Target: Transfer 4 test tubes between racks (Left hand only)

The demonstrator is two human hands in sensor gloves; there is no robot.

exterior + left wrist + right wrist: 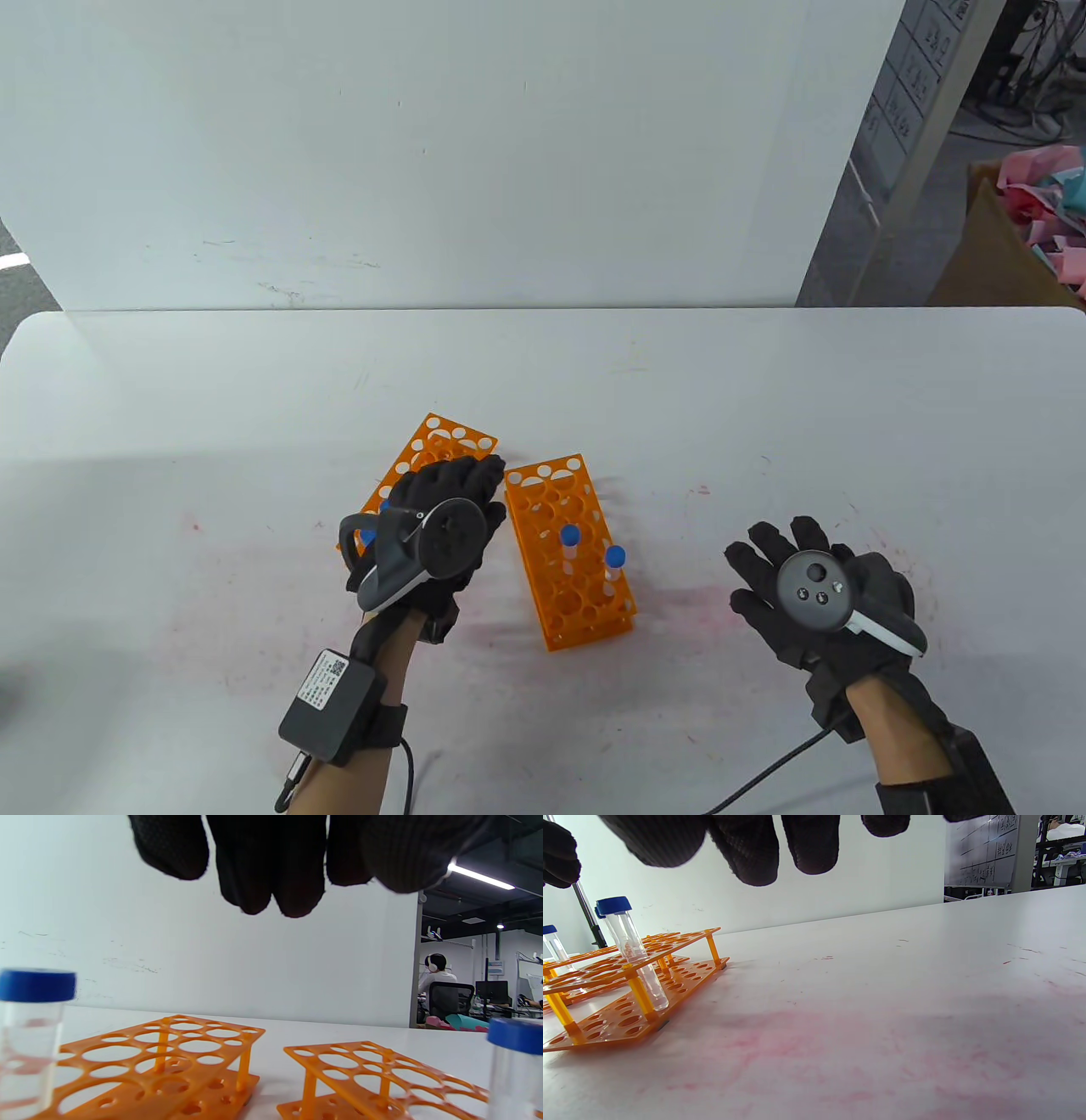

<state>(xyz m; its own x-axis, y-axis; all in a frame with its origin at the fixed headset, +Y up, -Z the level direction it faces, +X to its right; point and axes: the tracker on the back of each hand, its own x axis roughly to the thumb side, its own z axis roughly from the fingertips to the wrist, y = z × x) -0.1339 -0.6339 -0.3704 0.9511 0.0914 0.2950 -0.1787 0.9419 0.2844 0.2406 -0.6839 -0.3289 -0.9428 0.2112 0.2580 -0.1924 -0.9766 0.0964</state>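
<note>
Your left hand (pixel 441 531) hangs over the left rack (pixel 428 463), fingers (pixel 271 878) loosely together and holding nothing that the wrist view shows. Beneath it, a blue-capped tube (pixel 32 1035) stands in that rack; the hand hides most of the rack from above, so you cannot count what remains there. The right rack (pixel 568 552) just beside it carries two capped tubes (pixel 570 543), upright near its front end. If those two were moved across, you are about halfway, with two left. Your right hand (pixel 819 590) lies spread flat on the table (pixel 764 399), well apart, gripping nothing.
</note>
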